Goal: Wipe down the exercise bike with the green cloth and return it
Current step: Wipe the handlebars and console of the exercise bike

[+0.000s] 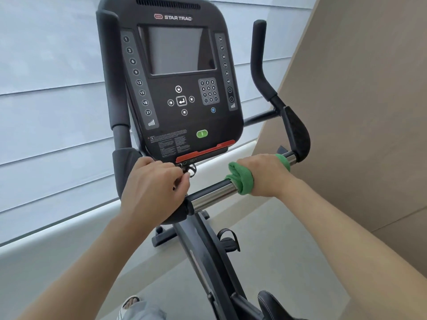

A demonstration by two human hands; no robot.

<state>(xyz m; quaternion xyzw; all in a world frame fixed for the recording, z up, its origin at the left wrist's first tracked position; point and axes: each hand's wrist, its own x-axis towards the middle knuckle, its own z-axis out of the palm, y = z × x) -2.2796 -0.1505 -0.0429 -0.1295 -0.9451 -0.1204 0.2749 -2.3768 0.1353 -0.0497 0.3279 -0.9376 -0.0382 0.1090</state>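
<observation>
The black exercise bike fills the middle of the view, its console (175,72) tilted towards me. My right hand (265,174) grips the green cloth (241,179), which is wrapped round the chrome handlebar section (215,195) on the right side. Green cloth also shows past my knuckles near the black elbow pad (297,132). My left hand (154,188) curls round the left part of the handlebar just below the console, fingertips by a small black clip under the red strip (205,150).
Upright black grips stand at left (108,65) and right (258,54) of the console. A pedal with strap (228,241) and the saddle's front (272,303) lie below. A blind-covered window (46,88) is behind, a beige wall (369,112) to the right.
</observation>
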